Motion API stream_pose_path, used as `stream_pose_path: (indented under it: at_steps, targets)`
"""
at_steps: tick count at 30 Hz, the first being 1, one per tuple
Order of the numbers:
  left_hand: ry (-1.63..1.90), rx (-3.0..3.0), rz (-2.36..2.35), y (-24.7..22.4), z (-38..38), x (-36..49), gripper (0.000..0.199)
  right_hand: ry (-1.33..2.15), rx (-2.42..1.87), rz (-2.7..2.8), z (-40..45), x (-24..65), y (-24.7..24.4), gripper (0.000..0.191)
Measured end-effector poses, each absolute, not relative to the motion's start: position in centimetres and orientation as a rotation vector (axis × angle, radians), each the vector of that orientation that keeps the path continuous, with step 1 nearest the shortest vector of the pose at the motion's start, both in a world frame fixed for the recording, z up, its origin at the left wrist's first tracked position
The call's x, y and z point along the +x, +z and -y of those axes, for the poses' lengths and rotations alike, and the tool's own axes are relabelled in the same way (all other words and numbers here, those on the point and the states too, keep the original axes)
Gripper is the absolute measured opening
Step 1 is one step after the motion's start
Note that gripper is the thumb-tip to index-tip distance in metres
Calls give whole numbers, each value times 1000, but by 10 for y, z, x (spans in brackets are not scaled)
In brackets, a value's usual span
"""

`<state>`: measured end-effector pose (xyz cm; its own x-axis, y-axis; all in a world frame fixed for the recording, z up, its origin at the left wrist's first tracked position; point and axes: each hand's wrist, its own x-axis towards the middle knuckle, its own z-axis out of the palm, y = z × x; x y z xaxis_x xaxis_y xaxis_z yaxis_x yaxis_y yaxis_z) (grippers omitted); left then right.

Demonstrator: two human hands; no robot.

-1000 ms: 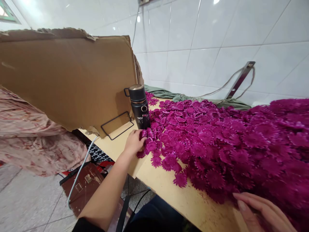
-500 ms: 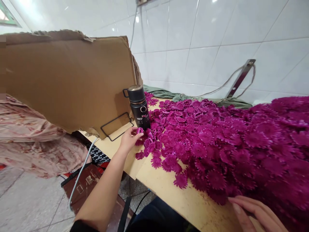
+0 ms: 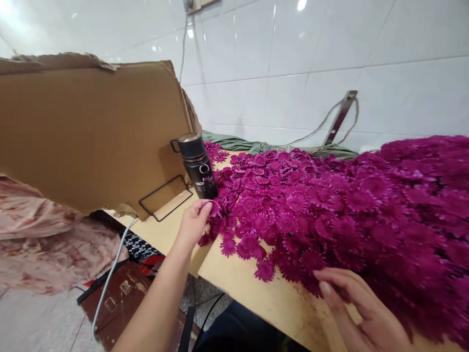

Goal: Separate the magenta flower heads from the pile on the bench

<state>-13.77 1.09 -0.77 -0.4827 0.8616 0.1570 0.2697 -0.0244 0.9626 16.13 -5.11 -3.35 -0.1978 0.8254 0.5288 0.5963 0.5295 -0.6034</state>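
Note:
Many magenta flower pieces (image 3: pixel 296 203) lie heaped across the table. My left hand (image 3: pixel 196 220) is closed, thumb and forefinger pinching one magenta flower (image 3: pixel 214 208) just below a black bottle (image 3: pixel 200 166). At the front edge of the heap is my right hand (image 3: pixel 357 305), its thumb and forefinger apart and curved, with nothing visible held between them. Its other fingers are partly hidden.
A large brown cardboard sheet (image 3: pixel 88 132) stands at the left, with a black wire frame (image 3: pixel 164 198) at its foot. Behind the heap are a green cloth (image 3: pixel 234 142) and a metal bar (image 3: pixel 340 117) against the tiled wall. A brown case (image 3: pixel 124 298) sits below the table.
The view has shifted, so the bottle and cardboard appear farther left. My right hand has come further into view, moving up and left along the heap's edge. My left hand still pinches a flower.

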Motion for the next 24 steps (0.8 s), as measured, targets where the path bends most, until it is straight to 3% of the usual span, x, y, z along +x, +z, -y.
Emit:
stream_pose_path:
  at_steps: [8,11,17,24]
  targets:
    - [1137,1463,-1241,-3,10,-15,26,841,-1214,1524,39,118,-4,30]
    - [1043,1508,-1163,-5,12,9,29,883,-1253,1503,39,129,0,26]
    - [971,1684,-1094,-4,14,40,31,700,-1316,1450,50,159,4,9]
    - [869,2077,-998,0,20,44,24,181,-1583,1275,68,252,29,12]
